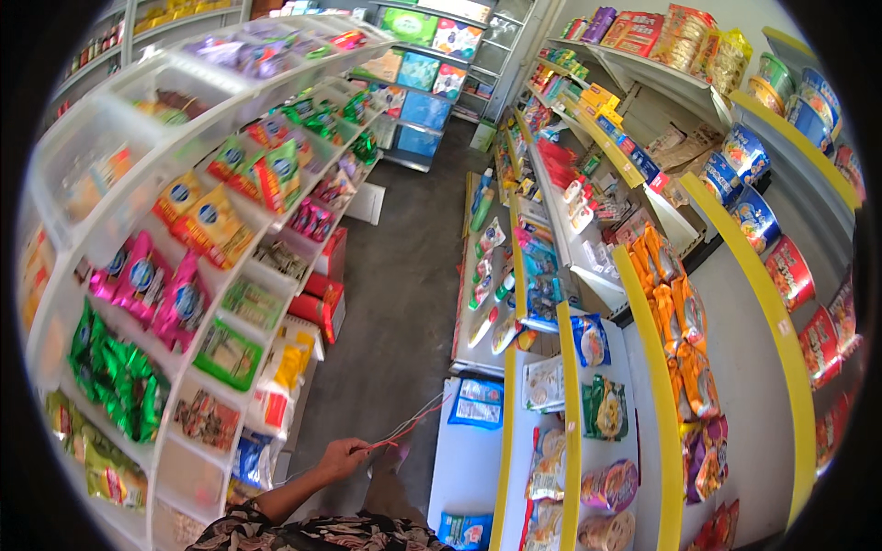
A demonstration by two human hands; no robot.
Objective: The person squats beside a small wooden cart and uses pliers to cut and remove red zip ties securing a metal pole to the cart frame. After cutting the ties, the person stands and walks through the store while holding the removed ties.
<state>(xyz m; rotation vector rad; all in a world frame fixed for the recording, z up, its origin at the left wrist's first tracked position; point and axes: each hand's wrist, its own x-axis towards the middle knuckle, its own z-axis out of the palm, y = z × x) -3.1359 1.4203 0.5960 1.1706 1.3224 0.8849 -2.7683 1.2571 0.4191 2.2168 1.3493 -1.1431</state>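
Observation:
My left hand (344,457) is low in the middle of the head view, its forearm coming in from the lower left. Its fingers are closed round a bundle of thin red and white cords (404,430). The loose ends of the cords reach up and right, over the floor beside the low white shelf. What the cords belong to does not show. My right hand is out of view.
A grey aisle floor (386,248) runs ahead between two shelf rows. On the left, clear bins hold bagged sweets, among them green packets (119,372). Yellow-edged shelves on the right carry orange packets (680,321) and blue noodle tubs (753,219). Boxes (424,108) are stacked at the far end.

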